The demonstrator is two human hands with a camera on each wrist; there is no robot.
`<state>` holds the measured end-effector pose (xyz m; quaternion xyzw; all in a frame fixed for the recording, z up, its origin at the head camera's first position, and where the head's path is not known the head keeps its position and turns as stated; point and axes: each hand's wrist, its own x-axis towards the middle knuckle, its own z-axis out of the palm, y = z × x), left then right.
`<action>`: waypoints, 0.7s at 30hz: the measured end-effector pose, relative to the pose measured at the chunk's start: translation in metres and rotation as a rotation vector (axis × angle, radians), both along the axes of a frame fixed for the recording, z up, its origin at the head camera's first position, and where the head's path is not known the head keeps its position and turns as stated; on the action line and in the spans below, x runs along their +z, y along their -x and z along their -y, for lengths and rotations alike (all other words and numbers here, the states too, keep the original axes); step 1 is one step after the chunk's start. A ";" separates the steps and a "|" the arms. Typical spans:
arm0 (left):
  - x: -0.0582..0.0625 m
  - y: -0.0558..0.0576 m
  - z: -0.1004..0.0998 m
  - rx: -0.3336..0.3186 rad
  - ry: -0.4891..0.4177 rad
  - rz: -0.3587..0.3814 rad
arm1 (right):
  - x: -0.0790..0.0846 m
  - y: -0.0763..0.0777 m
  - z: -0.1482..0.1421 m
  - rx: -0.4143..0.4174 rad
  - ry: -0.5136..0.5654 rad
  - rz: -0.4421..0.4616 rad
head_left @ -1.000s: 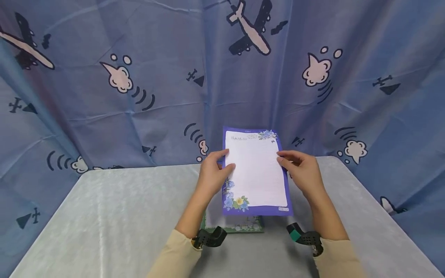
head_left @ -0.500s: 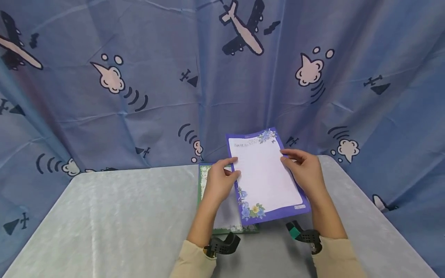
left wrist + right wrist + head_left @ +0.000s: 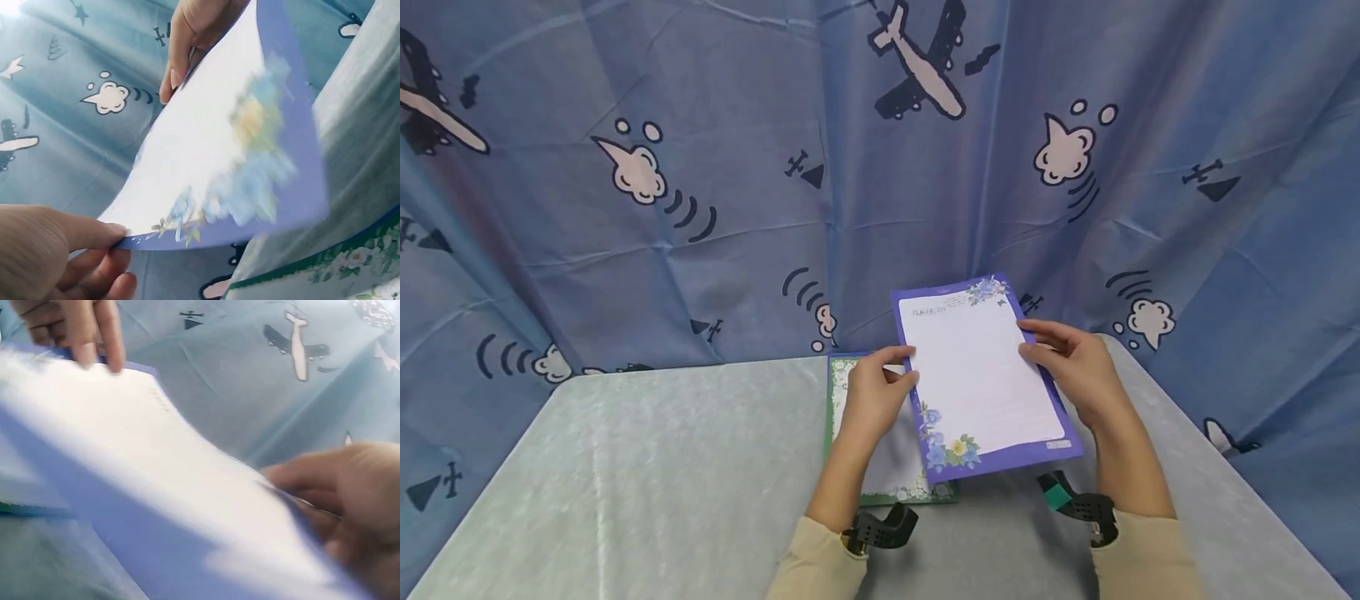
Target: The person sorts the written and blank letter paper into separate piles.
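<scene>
Before a curtain (image 3: 760, 83), fingers (image 3: 1047, 330) of left hand (image 3: 874, 396) and right hand (image 3: 1081, 365) pinch the sheet (image 3: 981, 375), now further right.

Pale grey table (image 3: 700, 467), green-bordered floral paper (image 3: 887, 479) lying on it, partly hidden

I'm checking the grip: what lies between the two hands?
The purple sheet, its side edges pinched by the left hand and the right hand, as the head view shows.

Beige sleeves (image 3: 822, 563), black wrist mounts (image 3: 887, 527), green patch (image 3: 1057, 497)
</scene>
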<state>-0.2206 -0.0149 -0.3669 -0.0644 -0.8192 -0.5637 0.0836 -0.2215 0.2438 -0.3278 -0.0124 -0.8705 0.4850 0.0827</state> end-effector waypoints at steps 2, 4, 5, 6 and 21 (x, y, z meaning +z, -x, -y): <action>-0.002 0.001 -0.001 0.011 -0.013 -0.007 | 0.001 -0.001 -0.004 0.054 -0.032 0.010; -0.005 0.002 -0.003 0.023 -0.025 -0.009 | 0.002 -0.002 -0.006 0.080 -0.061 0.017; -0.007 0.003 -0.004 0.027 -0.030 -0.008 | 0.002 -0.002 -0.007 0.081 -0.074 0.016; -0.008 0.004 -0.005 0.031 -0.033 -0.006 | 0.002 -0.002 -0.007 0.077 -0.089 0.013; -0.028 0.004 -0.026 -0.018 -0.044 -0.014 | -0.016 0.006 -0.019 -0.078 -0.170 0.007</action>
